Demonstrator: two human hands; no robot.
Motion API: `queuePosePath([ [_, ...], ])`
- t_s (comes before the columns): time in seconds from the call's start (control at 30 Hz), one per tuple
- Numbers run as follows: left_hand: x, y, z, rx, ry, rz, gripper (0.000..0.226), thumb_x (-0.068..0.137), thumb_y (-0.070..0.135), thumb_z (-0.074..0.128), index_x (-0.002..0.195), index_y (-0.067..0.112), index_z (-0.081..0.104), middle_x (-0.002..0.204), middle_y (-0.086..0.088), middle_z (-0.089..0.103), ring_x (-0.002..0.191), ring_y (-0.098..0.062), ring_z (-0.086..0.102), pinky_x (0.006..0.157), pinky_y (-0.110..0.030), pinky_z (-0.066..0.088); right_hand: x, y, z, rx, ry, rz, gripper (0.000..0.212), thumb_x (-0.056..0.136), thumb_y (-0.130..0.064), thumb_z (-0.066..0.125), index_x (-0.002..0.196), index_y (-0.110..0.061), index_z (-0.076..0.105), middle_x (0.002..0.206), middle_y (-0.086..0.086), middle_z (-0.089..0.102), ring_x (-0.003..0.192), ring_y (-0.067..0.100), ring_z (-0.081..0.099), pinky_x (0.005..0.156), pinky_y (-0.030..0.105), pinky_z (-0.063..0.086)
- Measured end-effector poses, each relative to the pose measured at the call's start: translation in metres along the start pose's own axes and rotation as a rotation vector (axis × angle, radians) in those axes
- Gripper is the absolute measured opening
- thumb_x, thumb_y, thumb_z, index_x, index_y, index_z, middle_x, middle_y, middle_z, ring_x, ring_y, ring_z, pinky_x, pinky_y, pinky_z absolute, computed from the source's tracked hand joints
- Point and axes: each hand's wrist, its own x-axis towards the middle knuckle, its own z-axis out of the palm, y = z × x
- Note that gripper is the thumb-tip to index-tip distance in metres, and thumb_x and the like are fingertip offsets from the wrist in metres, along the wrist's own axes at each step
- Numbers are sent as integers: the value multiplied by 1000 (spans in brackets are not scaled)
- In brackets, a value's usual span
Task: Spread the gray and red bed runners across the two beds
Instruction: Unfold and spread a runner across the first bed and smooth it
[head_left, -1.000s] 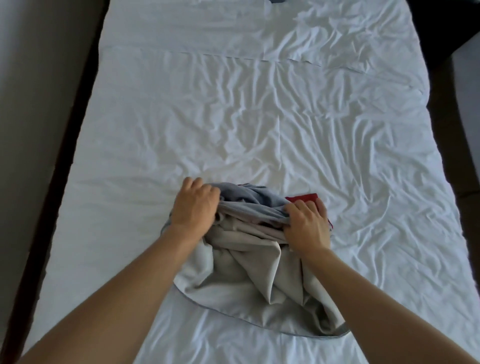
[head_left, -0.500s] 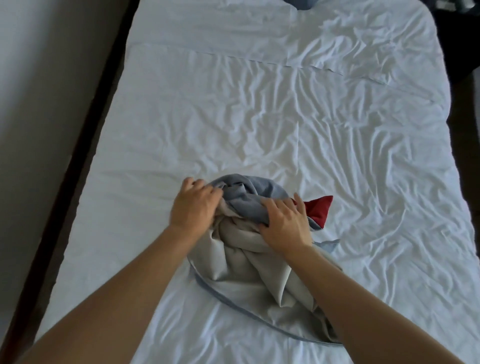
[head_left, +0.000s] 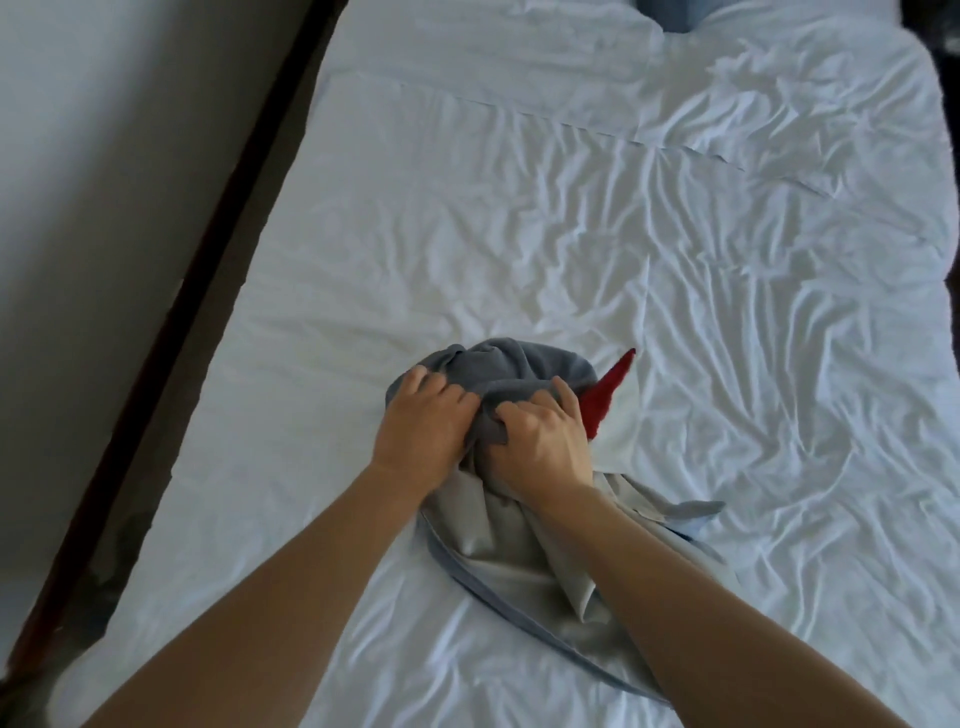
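I see the gray runner (head_left: 519, 374) bunched mid-bed (head_left: 467, 208), soft nap on top, smooth pale lining crumpled below. Left hand (head_left: 423, 428) and right hand (head_left: 543, 441) each clench a grip on its folds. Red runner (head_left: 605, 397) pokes out as a pointed wedge beside the right hand. White sheet heavily creased.

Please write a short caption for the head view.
Both hands, left and right, grip the bunched gray runner on the white bed.

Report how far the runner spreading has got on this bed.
Done: nothing laid out; the white sheet shows bare. In hand: the left hand and right hand both grip the bunched gray runner; a red runner peeks out beside it. Left: spreading both; only one bed is in view.
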Motion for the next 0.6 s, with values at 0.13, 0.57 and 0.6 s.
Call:
queuePosePath([
  [0.13,-26,-49,-2,83,13,-114,6,81,20,69,78,19,64,73,-3,65,78,-28,61,85,-40,44,2,12,3,-157,-18,-84,7,76,-13,65,82,-13,69,80,4,68,85,31,61,114,51,32],
  [0.57,-54,-54,-7,-82,26,-102,15,72,10,76,67,17,64,63,0,64,67,-26,61,76,-40,49,8,-56,27,-97,135,-335,6,76,-9,70,75,-14,68,69,3,64,76,28,61,109,50,40],
  [0.6,-58,-64,-3,-51,15,-133,12,73,11,76,68,16,66,64,-2,65,69,-28,62,76,-40,48,10,-50,25,-119,128,-318,9,77,-11,69,86,-14,71,80,4,67,87,30,62,112,51,35],
])
